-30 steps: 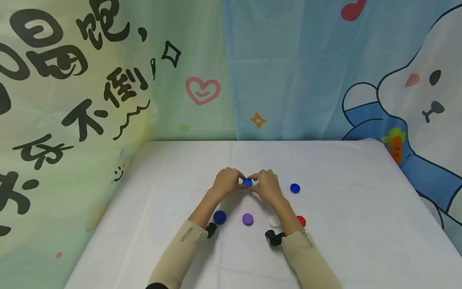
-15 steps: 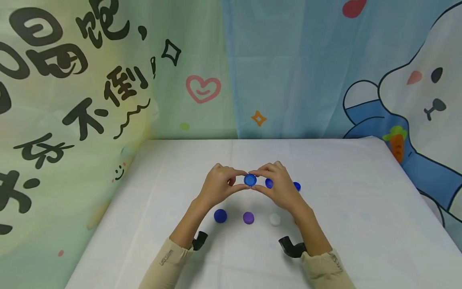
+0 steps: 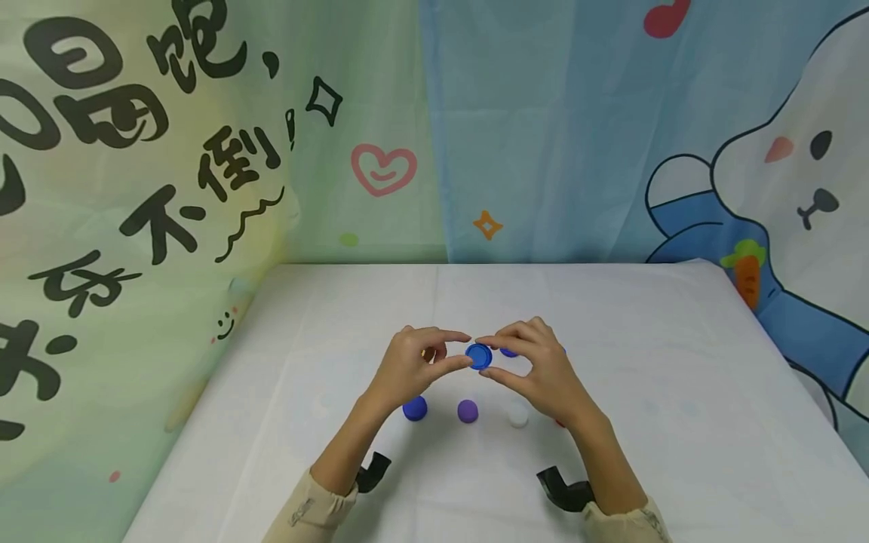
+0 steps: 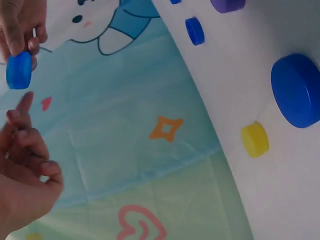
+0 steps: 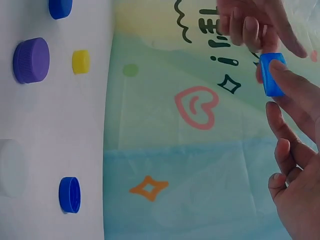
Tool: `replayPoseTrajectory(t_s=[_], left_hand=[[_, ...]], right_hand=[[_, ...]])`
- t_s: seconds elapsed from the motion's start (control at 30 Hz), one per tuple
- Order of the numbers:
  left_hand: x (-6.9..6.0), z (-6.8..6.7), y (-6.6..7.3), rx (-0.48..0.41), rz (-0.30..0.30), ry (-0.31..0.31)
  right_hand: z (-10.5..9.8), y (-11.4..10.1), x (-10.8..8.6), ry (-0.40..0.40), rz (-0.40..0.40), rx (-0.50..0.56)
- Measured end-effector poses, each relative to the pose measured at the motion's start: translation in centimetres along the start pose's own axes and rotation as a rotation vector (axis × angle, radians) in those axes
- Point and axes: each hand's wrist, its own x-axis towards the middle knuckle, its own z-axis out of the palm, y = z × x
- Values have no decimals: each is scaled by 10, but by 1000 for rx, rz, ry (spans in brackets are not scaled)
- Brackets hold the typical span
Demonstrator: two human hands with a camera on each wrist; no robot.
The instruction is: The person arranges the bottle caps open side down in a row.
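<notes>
My right hand [image 3: 543, 366] pinches a small blue bottle cap [image 3: 478, 357] by its edge, above the table. In the head view the cap's round face is turned to the camera. My left hand [image 3: 414, 366] is just to its left. Its index finger stands apart from the cap, while its thumb tip is close to the rim; contact is unclear. In the left wrist view, the blue cap [image 4: 19, 71] hangs from the other hand's fingers, above the left fingertips. The right wrist view has the right thumb over the cap's [image 5: 270, 89] ridged side.
On the white table [image 3: 353, 302] sit a larger blue cap [image 3: 415, 408], a purple cap [image 3: 467, 411], a white cap [image 3: 518, 415] and a mostly hidden red cap [image 3: 560, 424]. A yellow cap [image 4: 255, 139] and another blue cap [image 5: 70, 195] lie farther back.
Both hands have lifted the blue cap off the table and brought it closer. Since half a second ago it has shifted slightly right and down, and the left index finger has come away from it.
</notes>
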Motion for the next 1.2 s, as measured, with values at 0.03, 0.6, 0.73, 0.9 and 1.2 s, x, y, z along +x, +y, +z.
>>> replayPoseTrajectory(t_s=[0.03,0.6,0.73,0.9,1.2], left_hand=[[0,0,1,-60,-66,-22],[3,7,14,-429,-603,-138],[0,11,9,-378,-542,-82],[-1,12,6,-221,-292,20],[2,5,0,240,405,181]], right_hand=[[0,0,-1,-2,5,2],[0,2,-5,1,31,6],[2,3,-8,-15,105,12],[3,5,-11,-79,257,114],[6,14,-14,-139,344,372]])
